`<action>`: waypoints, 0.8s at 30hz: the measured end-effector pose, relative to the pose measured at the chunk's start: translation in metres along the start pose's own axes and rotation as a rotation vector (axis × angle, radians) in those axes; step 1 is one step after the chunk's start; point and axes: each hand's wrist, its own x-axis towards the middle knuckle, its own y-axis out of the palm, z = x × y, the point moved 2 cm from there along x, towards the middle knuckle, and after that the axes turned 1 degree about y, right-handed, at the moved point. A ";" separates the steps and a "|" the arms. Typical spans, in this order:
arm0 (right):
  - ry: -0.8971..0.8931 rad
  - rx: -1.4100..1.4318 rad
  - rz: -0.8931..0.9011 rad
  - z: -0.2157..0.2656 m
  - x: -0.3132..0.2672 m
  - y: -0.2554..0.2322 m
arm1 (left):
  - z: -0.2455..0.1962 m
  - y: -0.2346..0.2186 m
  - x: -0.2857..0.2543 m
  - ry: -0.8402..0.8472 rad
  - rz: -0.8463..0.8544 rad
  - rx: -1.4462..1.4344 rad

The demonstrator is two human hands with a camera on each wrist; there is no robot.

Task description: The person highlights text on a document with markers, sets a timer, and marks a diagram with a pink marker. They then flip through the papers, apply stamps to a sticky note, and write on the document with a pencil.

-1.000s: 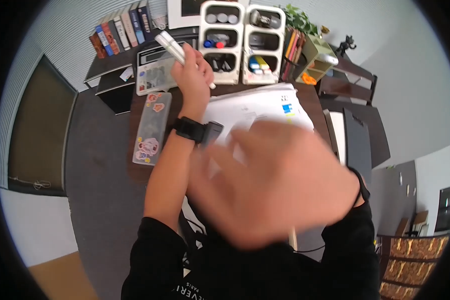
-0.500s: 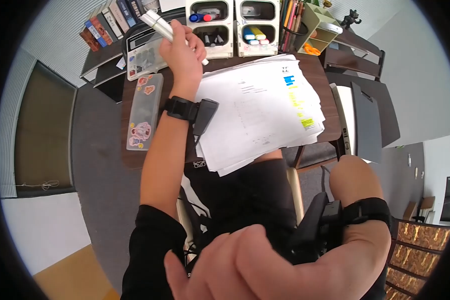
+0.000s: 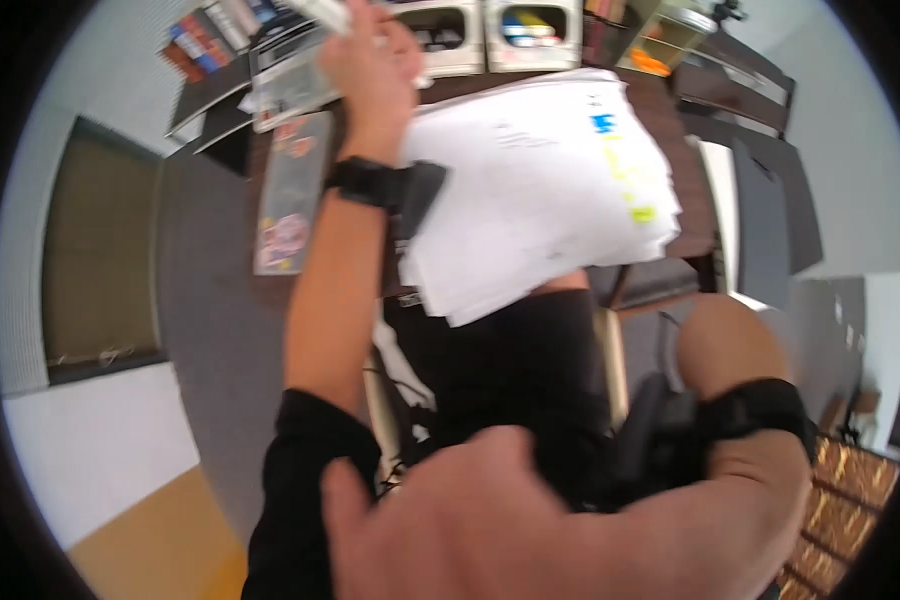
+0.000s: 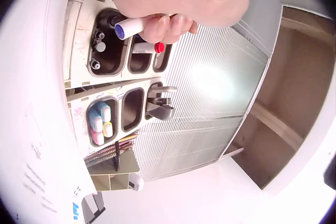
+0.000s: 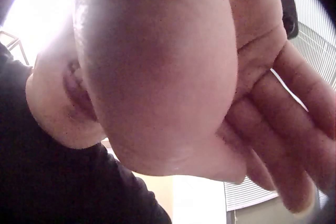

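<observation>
White markers are clasped crosswise in the left grip, one blue end pointed toward the papers. The right grip is held loosely open.

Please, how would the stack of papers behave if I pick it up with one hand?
The stack of papers would probably bend and sag, as its sheets look thin. They may slide apart, because their edges are uneven and no clip shows. The near corner overhangs the table, so it might droop first.

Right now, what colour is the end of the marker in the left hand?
Blue; the left wrist view shows the marker end best.
</observation>
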 end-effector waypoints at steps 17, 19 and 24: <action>0.672 0.033 -1.281 -0.203 -0.112 -0.024 | -0.002 0.043 -0.039 -0.599 0.494 0.023; 0.626 0.091 -1.283 -0.220 -0.106 -0.025 | 0.000 0.044 -0.041 -0.642 0.588 0.030; 0.596 0.282 -1.269 -0.240 -0.098 -0.024 | 0.000 0.046 -0.045 -0.688 0.694 0.079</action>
